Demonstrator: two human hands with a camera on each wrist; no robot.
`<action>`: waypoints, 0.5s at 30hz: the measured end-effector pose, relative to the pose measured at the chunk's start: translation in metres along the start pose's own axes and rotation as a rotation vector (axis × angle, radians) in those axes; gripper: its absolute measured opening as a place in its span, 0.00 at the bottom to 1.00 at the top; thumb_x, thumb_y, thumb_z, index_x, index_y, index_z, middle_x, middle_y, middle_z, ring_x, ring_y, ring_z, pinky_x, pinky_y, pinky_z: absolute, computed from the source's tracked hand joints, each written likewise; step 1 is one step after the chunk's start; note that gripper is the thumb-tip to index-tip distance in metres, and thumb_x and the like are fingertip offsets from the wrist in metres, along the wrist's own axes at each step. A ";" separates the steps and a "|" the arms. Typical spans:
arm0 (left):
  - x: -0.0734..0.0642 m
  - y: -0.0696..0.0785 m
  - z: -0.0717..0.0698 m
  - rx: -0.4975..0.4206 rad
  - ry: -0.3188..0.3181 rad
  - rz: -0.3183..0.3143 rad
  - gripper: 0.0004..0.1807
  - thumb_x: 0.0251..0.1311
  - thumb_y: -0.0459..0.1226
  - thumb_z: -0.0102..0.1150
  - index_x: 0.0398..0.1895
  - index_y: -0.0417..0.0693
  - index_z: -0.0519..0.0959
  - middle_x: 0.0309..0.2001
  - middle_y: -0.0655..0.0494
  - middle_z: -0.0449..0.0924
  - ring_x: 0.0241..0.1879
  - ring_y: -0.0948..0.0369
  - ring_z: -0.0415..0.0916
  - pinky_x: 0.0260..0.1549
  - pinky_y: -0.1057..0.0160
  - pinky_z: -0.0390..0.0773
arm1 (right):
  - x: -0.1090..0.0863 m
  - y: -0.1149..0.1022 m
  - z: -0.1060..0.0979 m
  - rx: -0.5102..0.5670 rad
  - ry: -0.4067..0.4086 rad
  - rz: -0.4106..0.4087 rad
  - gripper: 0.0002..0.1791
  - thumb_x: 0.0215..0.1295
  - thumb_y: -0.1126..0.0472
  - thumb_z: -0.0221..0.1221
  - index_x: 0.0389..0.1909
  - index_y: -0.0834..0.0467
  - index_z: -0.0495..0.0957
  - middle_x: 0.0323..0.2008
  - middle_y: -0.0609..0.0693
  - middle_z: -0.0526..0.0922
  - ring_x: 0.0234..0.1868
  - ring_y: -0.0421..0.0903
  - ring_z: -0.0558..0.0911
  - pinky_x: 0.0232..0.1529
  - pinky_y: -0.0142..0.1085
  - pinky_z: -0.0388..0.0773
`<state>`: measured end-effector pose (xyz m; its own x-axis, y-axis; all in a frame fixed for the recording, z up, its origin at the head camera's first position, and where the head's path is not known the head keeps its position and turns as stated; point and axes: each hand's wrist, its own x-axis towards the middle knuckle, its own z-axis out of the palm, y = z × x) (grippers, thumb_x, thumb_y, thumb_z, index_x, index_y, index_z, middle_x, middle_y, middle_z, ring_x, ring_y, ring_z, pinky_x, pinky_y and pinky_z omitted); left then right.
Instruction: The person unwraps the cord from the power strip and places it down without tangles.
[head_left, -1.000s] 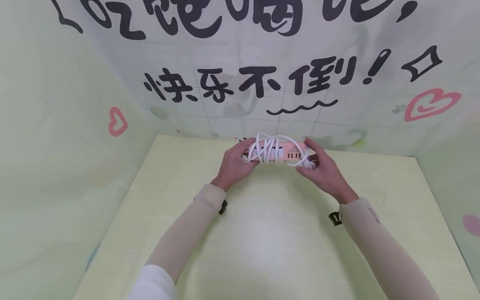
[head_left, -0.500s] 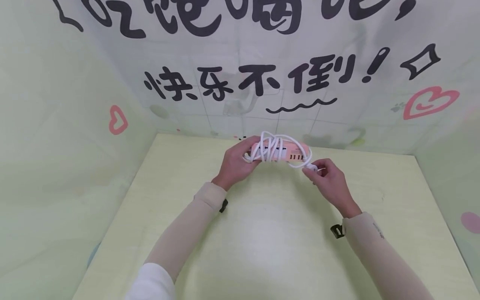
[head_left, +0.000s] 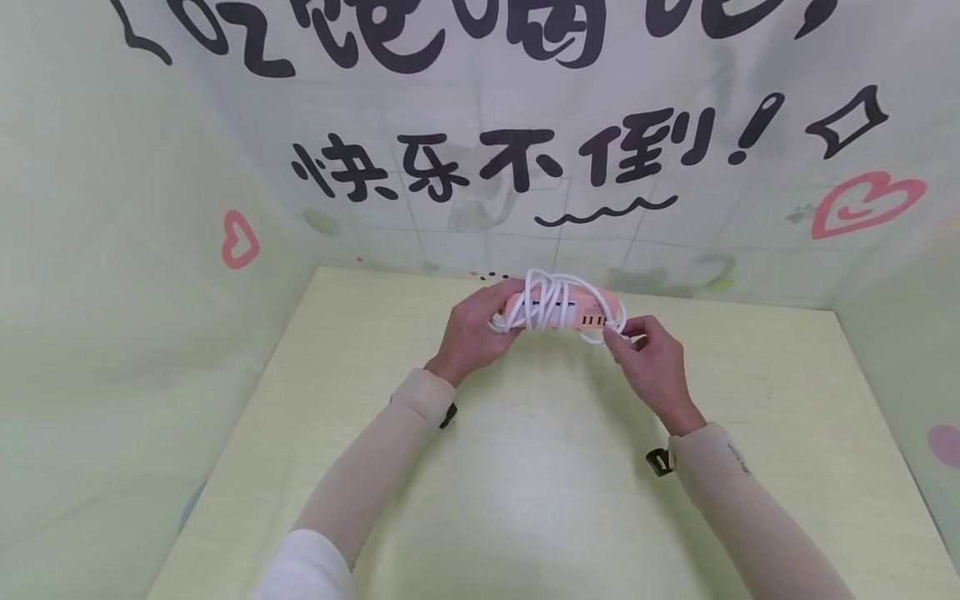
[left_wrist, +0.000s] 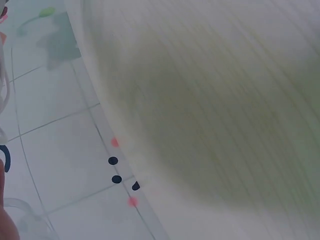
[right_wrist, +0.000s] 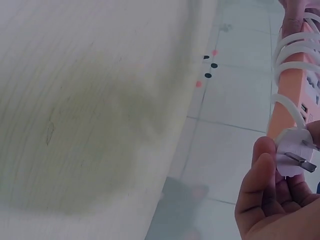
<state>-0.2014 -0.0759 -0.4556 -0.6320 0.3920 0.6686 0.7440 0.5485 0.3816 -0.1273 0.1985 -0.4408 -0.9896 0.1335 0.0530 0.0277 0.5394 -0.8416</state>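
Observation:
A pink power strip with white sockets and several USB slots is held up near the back of the table. Its white cord is wound around it in several loops. My left hand grips the strip's left end, fingers behind it. At the other end my right hand pinches the white plug, whose metal prongs show in the right wrist view. That plug sits close against the strip's end. In the left wrist view only a sliver of finger and cord appears at the left edge.
The pale yellow-green tabletop spreads beneath both forearms. Behind it rises a printed backdrop with black lettering and faint grid lines. Side panels with hearts and dots stand left and right.
My right hand has let go of the strip's right end, moved down to the plug and pinched it, then drawn slightly left toward the strip. The left hand keeps its grip.

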 end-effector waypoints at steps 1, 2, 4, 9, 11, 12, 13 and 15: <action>-0.001 0.000 0.000 0.010 -0.001 0.003 0.27 0.58 0.40 0.74 0.62 0.50 0.79 0.56 0.57 0.86 0.48 0.63 0.84 0.51 0.65 0.85 | 0.000 0.000 0.001 -0.003 0.004 -0.002 0.22 0.70 0.45 0.61 0.47 0.61 0.77 0.34 0.56 0.84 0.29 0.38 0.78 0.24 0.30 0.76; -0.002 -0.001 0.000 0.018 0.001 0.006 0.27 0.58 0.40 0.74 0.62 0.50 0.79 0.56 0.56 0.86 0.48 0.62 0.84 0.51 0.64 0.85 | -0.001 0.000 0.001 -0.010 0.008 -0.002 0.21 0.71 0.46 0.61 0.48 0.61 0.77 0.35 0.56 0.84 0.30 0.38 0.78 0.24 0.30 0.76; -0.002 -0.001 0.001 0.036 0.003 0.012 0.27 0.57 0.40 0.74 0.61 0.50 0.79 0.56 0.56 0.87 0.47 0.60 0.85 0.51 0.64 0.85 | -0.001 -0.001 0.002 -0.008 0.016 0.011 0.20 0.70 0.48 0.61 0.49 0.62 0.78 0.36 0.56 0.84 0.31 0.38 0.77 0.25 0.29 0.75; -0.003 -0.001 0.002 0.061 0.011 0.019 0.27 0.57 0.39 0.74 0.61 0.49 0.79 0.56 0.56 0.87 0.45 0.61 0.84 0.48 0.65 0.85 | -0.001 -0.005 0.006 0.022 0.051 0.087 0.20 0.68 0.51 0.61 0.51 0.63 0.80 0.39 0.57 0.84 0.34 0.40 0.77 0.25 0.28 0.75; -0.003 -0.001 0.003 0.066 0.010 0.015 0.27 0.57 0.39 0.74 0.61 0.49 0.79 0.56 0.56 0.86 0.44 0.61 0.83 0.47 0.66 0.85 | -0.001 -0.004 0.009 0.041 0.080 0.111 0.19 0.67 0.53 0.62 0.51 0.62 0.80 0.40 0.57 0.84 0.34 0.41 0.77 0.25 0.28 0.75; -0.003 -0.001 0.004 0.066 0.008 0.011 0.27 0.57 0.39 0.74 0.61 0.49 0.79 0.56 0.56 0.86 0.43 0.62 0.83 0.45 0.66 0.84 | -0.002 -0.003 0.010 0.051 0.095 0.113 0.19 0.67 0.53 0.62 0.52 0.62 0.80 0.41 0.56 0.84 0.34 0.40 0.77 0.25 0.27 0.74; -0.003 -0.001 0.004 0.061 0.008 0.007 0.27 0.58 0.38 0.74 0.61 0.49 0.79 0.56 0.56 0.86 0.42 0.62 0.82 0.44 0.66 0.84 | -0.002 -0.002 0.012 0.062 0.113 0.104 0.19 0.67 0.54 0.61 0.53 0.62 0.78 0.42 0.56 0.84 0.34 0.39 0.77 0.25 0.27 0.74; -0.003 -0.001 0.005 0.047 0.006 -0.002 0.27 0.57 0.38 0.74 0.61 0.48 0.79 0.56 0.56 0.86 0.40 0.61 0.82 0.42 0.67 0.84 | -0.002 0.001 0.015 0.078 0.157 0.063 0.22 0.66 0.56 0.62 0.57 0.61 0.74 0.43 0.56 0.85 0.33 0.36 0.78 0.26 0.24 0.75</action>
<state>-0.2010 -0.0734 -0.4614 -0.6323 0.3863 0.6715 0.7314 0.5835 0.3530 -0.1275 0.1866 -0.4502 -0.9519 0.2967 0.0767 0.0722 0.4603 -0.8848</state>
